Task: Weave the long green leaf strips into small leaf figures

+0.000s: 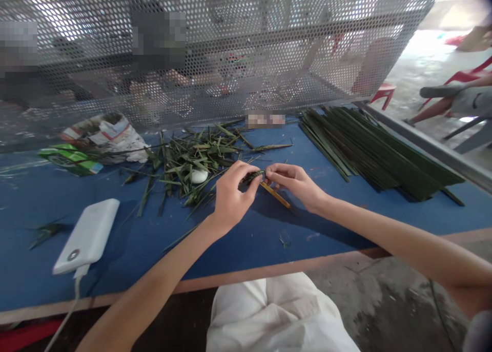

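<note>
The left hand (232, 195) pinches a leaf (249, 179), the right hand (301, 187) its end. Near the leaf is a stick (277, 196).

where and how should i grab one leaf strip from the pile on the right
Probably by the near end of an outer strip, coming from the left with the right hand once it is free. Along the left edge of the leaf pile, near ends fan out over the blue table, while the middle overlaps, so one looks easiest to pinch there.
</note>
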`<action>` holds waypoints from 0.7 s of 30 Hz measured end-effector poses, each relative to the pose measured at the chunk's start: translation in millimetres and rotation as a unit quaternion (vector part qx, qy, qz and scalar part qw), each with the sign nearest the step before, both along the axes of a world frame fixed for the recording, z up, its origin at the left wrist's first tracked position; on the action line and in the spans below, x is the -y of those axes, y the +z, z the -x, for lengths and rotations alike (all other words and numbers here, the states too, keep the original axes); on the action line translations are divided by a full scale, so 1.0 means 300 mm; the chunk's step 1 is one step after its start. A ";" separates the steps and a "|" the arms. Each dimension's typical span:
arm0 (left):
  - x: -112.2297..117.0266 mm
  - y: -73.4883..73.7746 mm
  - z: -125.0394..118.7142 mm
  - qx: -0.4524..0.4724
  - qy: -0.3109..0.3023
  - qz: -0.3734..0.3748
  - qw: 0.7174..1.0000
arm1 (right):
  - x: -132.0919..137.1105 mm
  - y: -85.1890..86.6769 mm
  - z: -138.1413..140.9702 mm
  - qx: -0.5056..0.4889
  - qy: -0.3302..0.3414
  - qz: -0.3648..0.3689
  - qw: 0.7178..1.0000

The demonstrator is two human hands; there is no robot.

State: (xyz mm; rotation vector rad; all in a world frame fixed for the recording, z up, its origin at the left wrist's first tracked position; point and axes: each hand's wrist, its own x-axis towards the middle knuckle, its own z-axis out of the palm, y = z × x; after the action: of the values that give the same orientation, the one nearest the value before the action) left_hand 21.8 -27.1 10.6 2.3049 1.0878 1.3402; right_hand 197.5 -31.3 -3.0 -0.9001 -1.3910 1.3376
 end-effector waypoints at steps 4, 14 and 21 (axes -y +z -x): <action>0.015 -0.002 -0.011 0.050 -0.021 0.097 0.994 | -0.003 -0.012 0.000 -0.007 -0.007 0.002 1.000; -0.027 0.007 0.027 -0.047 -0.014 0.050 0.998 | -0.009 -0.025 -0.007 0.053 -0.014 -0.001 0.998; -0.027 -0.007 0.029 -0.134 0.027 -0.010 0.991 | 0.003 -0.014 0.005 0.058 -0.013 -0.003 0.998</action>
State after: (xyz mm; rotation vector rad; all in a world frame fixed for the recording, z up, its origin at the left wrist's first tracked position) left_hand 13.1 -19.0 8.5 2.5412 1.2288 1.0850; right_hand 196.0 -32.3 -7.3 -1.0015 -1.4651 1.2786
